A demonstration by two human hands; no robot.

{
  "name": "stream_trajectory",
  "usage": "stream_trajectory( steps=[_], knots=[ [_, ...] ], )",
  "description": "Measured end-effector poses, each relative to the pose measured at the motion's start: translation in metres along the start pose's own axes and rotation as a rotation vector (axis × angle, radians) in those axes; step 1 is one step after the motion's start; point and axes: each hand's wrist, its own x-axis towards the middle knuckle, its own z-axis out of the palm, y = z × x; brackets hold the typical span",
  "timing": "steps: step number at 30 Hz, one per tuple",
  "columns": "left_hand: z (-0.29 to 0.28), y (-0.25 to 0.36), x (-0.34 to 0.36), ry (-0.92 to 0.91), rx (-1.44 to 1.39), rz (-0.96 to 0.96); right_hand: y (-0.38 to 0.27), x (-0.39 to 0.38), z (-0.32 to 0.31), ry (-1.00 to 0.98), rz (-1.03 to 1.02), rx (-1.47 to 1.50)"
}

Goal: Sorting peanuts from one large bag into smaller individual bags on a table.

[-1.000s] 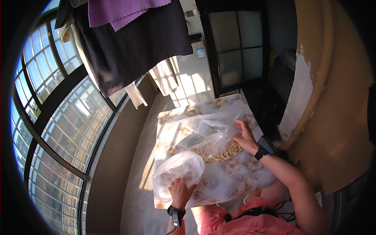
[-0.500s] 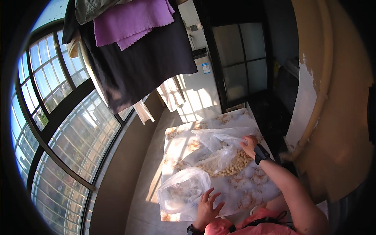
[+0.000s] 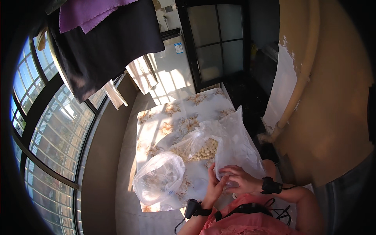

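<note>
A large clear plastic bag [image 3: 239,147] spreads over the right side of the table, its near edge drawn toward me. My right hand [image 3: 241,179] is closed on that edge, fingers curled. Beside it, my left hand [image 3: 214,188] has its fingers stretched up against the film and its thumb apart, close to the right fingertips. A pile of pale, peanut-like pieces [image 3: 203,152] lies beyond the hands, partly covered by the film. Another clear plastic bag [image 3: 160,178] stands puffed open at the table's near left, apart from both hands.
The table [image 3: 166,113] wears a flower-patterned cover. Dark and purple laundry [image 3: 109,47] hangs at the upper left, in front of barred windows [image 3: 58,137]. A brown wall with a pipe [image 3: 303,78] stands at the right. A dark-framed glass door [image 3: 215,43] is at the back.
My right hand has pulled the bag's edge from the table's far right toward me. My left hand has moved in beside it. The view has shifted, showing things further left and up.
</note>
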Motion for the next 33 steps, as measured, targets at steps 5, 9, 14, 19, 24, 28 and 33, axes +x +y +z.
stream_trajectory(
  steps=[5, 9, 14, 19, 24, 28, 33],
  knots=[
    [-0.019, -0.001, -0.015, 0.105, 0.041, -0.104, 0.007, -0.013, -0.013, -0.026, 0.025, -0.051],
    [-0.031, 0.004, -0.033, 0.114, 0.123, -0.113, 0.045, -0.016, -0.024, 0.266, 0.253, -0.263],
    [-0.045, -0.003, -0.047, 0.095, 0.323, -0.154, 0.067, 0.027, -0.029, 0.188, 0.147, -0.371],
    [-0.051, 0.002, -0.049, 0.155, 0.365, -0.179, 0.113, 0.057, -0.015, -0.123, 0.267, -0.552],
    [-0.063, 0.013, -0.057, 0.183, 0.327, -0.245, 0.158, 0.071, -0.011, -0.153, 0.500, -0.458],
    [-0.067, 0.009, -0.048, 0.177, 0.275, -0.230, 0.155, 0.078, 0.007, 0.057, 0.445, -0.581],
    [-0.082, -0.004, -0.045, 0.227, 0.248, -0.190, 0.094, 0.084, 0.033, 0.085, 0.077, -0.490]
  ],
)
